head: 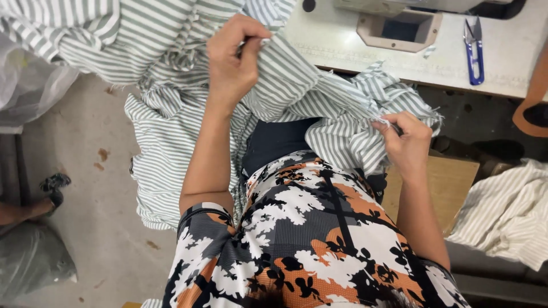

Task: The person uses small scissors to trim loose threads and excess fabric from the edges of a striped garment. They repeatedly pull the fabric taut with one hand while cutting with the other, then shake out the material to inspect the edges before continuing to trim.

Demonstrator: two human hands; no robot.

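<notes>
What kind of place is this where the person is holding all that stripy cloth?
Probably a sewing workshop. Both hands, the left hand and the right hand, grip green-and-white striped fabric at a pale sewing table. Blue thread snips lie on the table, and more striped cloth is piled nearby.

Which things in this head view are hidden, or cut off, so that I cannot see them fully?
- Left hand fingertips: buried in a striped cloth fold.
- Sewing machine: cut by the top edge.
- Thread snips: blade state too small.
- Foot in sandal: cut by the left edge.
</notes>
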